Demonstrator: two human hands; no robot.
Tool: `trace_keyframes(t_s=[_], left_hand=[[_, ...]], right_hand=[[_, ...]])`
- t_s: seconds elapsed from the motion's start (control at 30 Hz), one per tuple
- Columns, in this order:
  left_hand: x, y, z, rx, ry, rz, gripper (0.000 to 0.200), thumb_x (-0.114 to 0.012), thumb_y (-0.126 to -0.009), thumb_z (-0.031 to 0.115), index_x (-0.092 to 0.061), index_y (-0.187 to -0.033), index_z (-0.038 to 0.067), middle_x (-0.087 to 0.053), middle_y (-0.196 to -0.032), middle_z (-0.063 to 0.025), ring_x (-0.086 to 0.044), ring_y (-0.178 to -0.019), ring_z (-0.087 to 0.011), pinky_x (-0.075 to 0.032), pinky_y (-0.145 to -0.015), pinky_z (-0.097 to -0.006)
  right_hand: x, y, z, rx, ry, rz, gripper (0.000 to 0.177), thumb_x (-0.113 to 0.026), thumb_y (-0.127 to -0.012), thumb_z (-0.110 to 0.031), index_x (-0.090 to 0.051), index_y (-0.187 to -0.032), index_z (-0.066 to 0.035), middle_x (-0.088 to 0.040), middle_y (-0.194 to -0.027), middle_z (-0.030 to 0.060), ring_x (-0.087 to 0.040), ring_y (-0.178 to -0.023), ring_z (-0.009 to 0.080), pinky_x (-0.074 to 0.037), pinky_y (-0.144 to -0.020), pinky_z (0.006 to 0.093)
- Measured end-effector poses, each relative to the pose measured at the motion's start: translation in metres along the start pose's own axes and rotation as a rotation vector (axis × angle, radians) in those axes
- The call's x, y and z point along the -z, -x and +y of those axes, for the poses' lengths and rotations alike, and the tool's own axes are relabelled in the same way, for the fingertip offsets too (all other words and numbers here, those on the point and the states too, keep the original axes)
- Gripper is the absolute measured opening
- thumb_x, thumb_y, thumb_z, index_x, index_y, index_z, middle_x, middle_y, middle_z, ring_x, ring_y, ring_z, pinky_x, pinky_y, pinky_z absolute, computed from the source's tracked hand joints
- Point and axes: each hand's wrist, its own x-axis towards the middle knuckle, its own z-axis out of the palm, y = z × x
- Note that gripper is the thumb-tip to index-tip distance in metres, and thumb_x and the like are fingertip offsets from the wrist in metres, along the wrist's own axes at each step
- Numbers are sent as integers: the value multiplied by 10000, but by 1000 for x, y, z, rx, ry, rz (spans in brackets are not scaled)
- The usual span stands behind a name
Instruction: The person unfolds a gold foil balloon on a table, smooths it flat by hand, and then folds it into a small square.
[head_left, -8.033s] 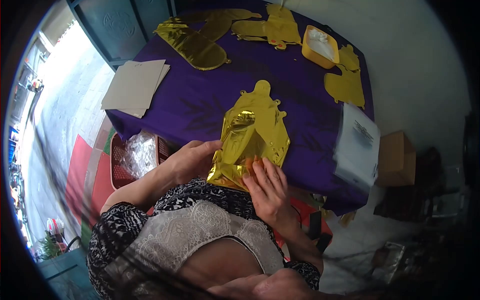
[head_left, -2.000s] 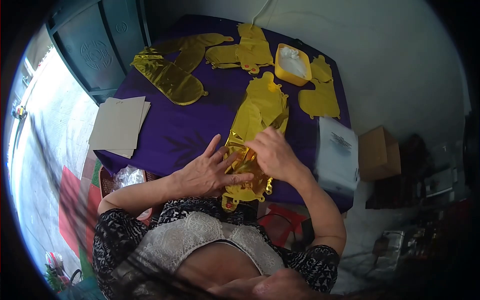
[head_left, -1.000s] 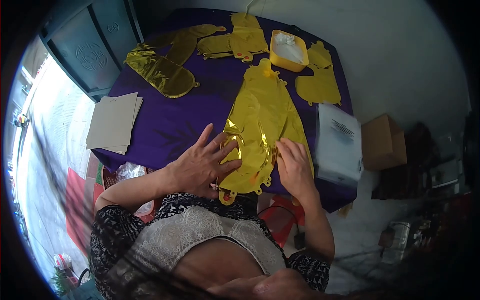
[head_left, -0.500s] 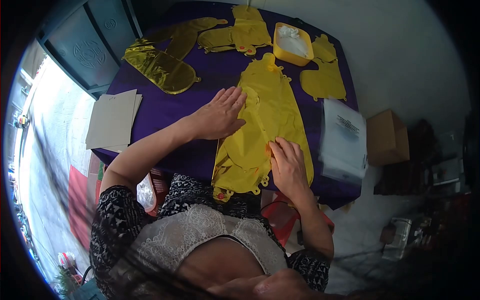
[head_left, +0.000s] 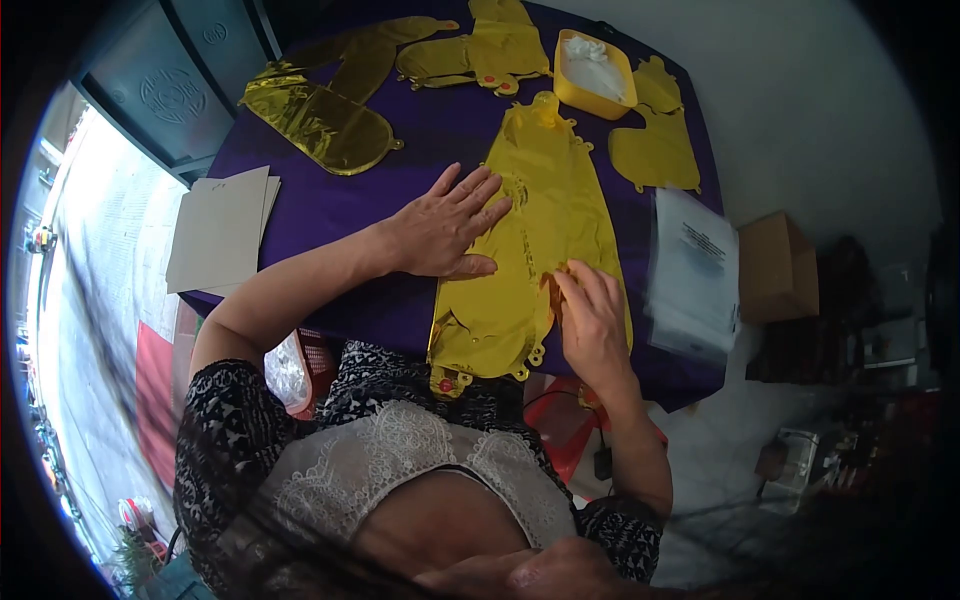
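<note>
left hand [head_left: 437,232] slid up the gold foil balloon [head_left: 550,190], fingers spread flat; right hand [head_left: 593,320] flat by the table edge [head_left: 395,318].

We had bare purple cloth [head_left: 440,125] left of the gold balloon [head_left: 540,200]; bag stack [head_left: 695,265] crowded right, yellow tub [head_left: 593,75] beyond.

1. A single camera rides on the person's head, facing forward and steeply down over the chest.
2. It sits close: the left hand [head_left: 440,230] and right hand [head_left: 592,325] lie mid-frame on the gold foil balloon [head_left: 555,190].
3. Fisheye lens: the purple table [head_left: 340,215] curves, its far edge at the top and the floor to the right, and the corners go dark.
</note>
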Motion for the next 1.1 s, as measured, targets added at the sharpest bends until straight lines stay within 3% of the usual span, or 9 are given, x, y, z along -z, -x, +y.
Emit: trace_keyframes(t_s=[0.23,0.3,0.4,0.53,0.7,1.0,1.1], left_hand=[[-4,1,-1,-16,-49,4,1154,-353,-871,894,-291,-1588,-9,-267,-1632,-296,-186,-1554,-439,-131,-1226,-668],[-3,1,-1,-13,-69,1,1218,-340,-828,939,-288,-1590,-9,-265,-1635,-294,-185,-1554,-437,-126,-1223,-676],[-7,2,0,-41,-94,97,1252,-334,-802,965,-353,-1560,-31,-338,-1589,-311,-246,-1531,-443,-157,-1209,-678],[-6,2,0,-31,-91,63,1287,-341,-772,988,-331,-1571,-21,-309,-1608,-304,-223,-1540,-441,-134,-1211,-685],[-6,0,0,-3,-91,-2,1321,-343,-742,1010,-279,-1598,5,-256,-1642,-287,-168,-1559,-436,-104,-1218,-691],[-4,0,0,-7,-83,-27,1315,-352,-747,1006,-249,-1610,19,-222,-1651,-288,-160,-1558,-442,-117,-1214,-698],[-4,2,0,-37,-66,53,1262,-406,-773,964,-298,-1597,15,-264,-1633,-304,-202,-1549,-440,-122,-1218,-682]], right_hand=[[6,3,2,-72,-22,-40,354,-607,-898,16,-636,-1249,53,-577,-1351,204,-532,-1230,397,-441,-1059,478],[7,3,3,-58,5,-5,334,-630,-901,-9,-648,-1230,43,-592,-1322,191,-549,-1195,383,-443,-1025,476],[7,0,1,-29,-18,9,331,-654,-897,-35,-657,-1222,30,-599,-1317,181,-557,-1192,370,-440,-1015,473],[8,-14,-24,111,-97,-44,349,-681,-888,-73,-665,-1229,0,-600,-1336,171,-549,-1241,349,-428,-1031,470],[2,-11,-39,219,-111,-256,491,-771,-843,-232,-667,-1284,-42,-583,-1433,171,-496,-1355,344,-349,-1103,505],[-7,2,-35,247,-70,-242,528,-800,-833,-281,-674,-1302,-72,-597,-1425,161,-495,-1369,319,-353,-1116,491],[-6,1,-35,251,-74,-232,508,-787,-847,-285,-676,-1296,-76,-601,-1419,158,-498,-1365,320,-355,-1115,494]])
